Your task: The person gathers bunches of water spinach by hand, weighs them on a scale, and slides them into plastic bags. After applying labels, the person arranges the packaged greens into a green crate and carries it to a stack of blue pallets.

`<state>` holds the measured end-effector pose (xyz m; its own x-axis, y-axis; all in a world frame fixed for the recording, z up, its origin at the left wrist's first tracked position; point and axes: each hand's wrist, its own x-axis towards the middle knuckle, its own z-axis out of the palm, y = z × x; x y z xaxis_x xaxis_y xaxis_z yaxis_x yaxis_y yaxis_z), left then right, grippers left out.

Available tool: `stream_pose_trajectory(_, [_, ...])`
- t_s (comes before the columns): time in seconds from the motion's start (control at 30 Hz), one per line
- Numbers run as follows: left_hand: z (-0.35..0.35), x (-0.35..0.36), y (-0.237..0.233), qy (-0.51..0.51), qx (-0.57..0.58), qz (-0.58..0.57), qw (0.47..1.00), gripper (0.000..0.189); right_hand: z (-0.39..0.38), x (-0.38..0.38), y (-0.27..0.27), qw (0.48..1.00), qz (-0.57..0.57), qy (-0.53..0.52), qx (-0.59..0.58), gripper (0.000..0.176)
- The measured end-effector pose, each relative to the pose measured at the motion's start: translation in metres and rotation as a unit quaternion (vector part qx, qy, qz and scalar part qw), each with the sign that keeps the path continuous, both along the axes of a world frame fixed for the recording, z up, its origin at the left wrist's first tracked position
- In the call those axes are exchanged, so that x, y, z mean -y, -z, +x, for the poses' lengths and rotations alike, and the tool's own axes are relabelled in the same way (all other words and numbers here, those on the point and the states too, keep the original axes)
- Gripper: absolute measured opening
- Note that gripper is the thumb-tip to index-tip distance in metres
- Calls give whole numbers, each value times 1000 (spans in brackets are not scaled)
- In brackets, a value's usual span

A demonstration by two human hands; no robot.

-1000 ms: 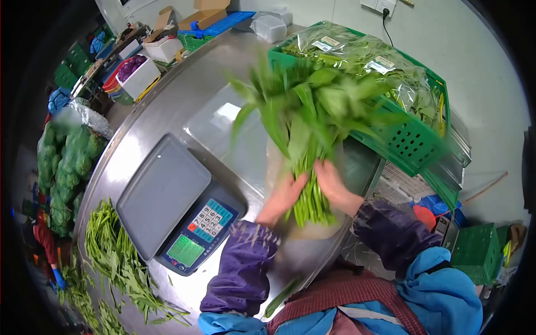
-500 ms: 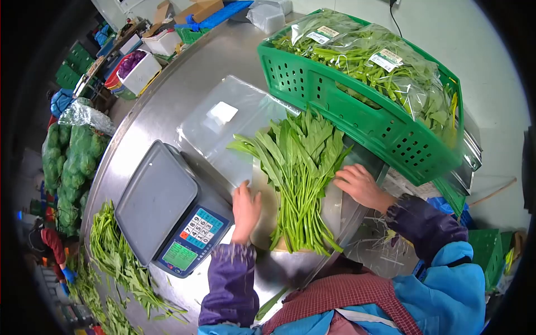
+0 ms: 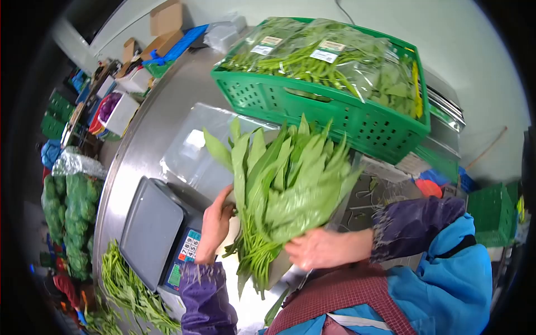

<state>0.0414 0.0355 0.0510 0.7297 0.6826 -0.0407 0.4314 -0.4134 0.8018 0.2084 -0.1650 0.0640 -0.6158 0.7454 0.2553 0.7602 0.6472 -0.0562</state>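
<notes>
A thick bunch of long-stemmed leafy greens (image 3: 279,190) is lifted off the steel table (image 3: 162,123), leaves pointing up and away from me. My right hand (image 3: 321,248) grips the bunch from the right near the lower stems. My left hand (image 3: 215,226) presses against the stems on the left side, just above the scale's keypad. Both arms wear purple sleeves.
A grey digital scale (image 3: 153,229) sits left of the bunch. Clear plastic bags (image 3: 192,148) lie behind it. A green crate (image 3: 329,106) holds bagged greens at the back. Loose greens (image 3: 131,287) lie at the table's near left; boxes and bagged vegetables stand farther left.
The bunch lay flat on the table with both hands beside it; now both hands have gathered and raised it. The camera has shifted right and down.
</notes>
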Motion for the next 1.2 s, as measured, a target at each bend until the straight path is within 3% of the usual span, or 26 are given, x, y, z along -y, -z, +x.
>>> stream_pose_trajectory(0.07, [-3, 16, -3, 20, 5, -2, 1000, 46, -13, 11, -1, 998, 48, -31, -2, 19])
stream_pose_trajectory(0.3, [1, 67, 0, 73, 17, 26, 997, 55, -25, 56, 2, 1000, 30, -5, -3, 20])
stream_pose_trajectory(0.37, [8, 88, 0, 80, -79, 90, 990, 59, -18, 67, 12, 993, -69, 2, -92, 18])
stream_pose_trajectory(0.43, [13, 111, 22, 172, -78, 153, 970, 60, -4, 84, 14, 982, -158, 39, -99, 12])
stream_pose_trajectory(0.5, [25, 143, 20, 257, -141, 181, 939, 64, 7, 100, 11, 938, -309, 79, -134, 10])
stream_pose_trajectory(0.57, [37, 164, 28, 300, -125, 295, 899, 65, 19, 100, -2, 889, -404, 47, -213, 12])
stream_pose_trajectory(0.6, [42, 170, 32, 298, -128, 286, 902, 65, 29, 87, -27, 872, -446, 20, -200, 12])
stream_pose_trajectory(0.63, [45, 175, 35, 307, -124, 313, 890, 65, 37, 68, -54, 854, -486, -8, -187, 14])
stream_pose_trajectory(0.7, [50, 180, 35, 305, -121, 339, 882, 65, 47, 34, -77, 825, -475, 92, -291, 30])
stream_pose_trajectory(0.73, [50, 181, 33, 302, -99, 403, 858, 65, 56, 22, -65, 826, -479, 83, -286, 30])
stream_pose_trajectory(0.77, [48, 183, 31, 299, -81, 463, 830, 65, 62, 10, -38, 837, -471, 125, -248, 41])
stream_pose_trajectory(0.8, [46, 184, 21, 340, -161, 371, 849, 57, 61, 3, -13, 847, -461, 164, -209, 55])
stream_pose_trajectory(0.83, [41, 180, 22, 331, -168, 370, 852, 57, 57, 0, 5, 849, -462, 152, -206, 55])
stream_pose_trajectory(0.9, [29, 170, 26, 306, -43, 339, 888, 45, 54, 7, 34, 670, -675, 108, -289, 73])
stream_pose_trajectory(0.97, [-9, 175, -10, 272, 5, 327, 905, 38, 58, 32, 47, 752, -595, 8, -284, 98])
stream_pose_trajectory(1.03, [-42, 181, -24, 257, 4, 205, 945, 30, 53, 40, 33, 758, -588, 39, -279, 99])
stream_pose_trajectory(1.07, [-52, 185, -20, 253, 0, 204, 946, 30, 51, 44, 32, 758, -589, 34, -278, 99])
stream_pose_trajectory(1.13, [-64, 190, -2, 280, -85, 172, 941, 21, 48, 52, 31, 818, -533, 112, -182, 102])
stream_pose_trajectory(1.2, [-54, 182, 3, 272, -87, 227, 931, 18, 47, 59, 38, 810, -544, 114, -189, 102])
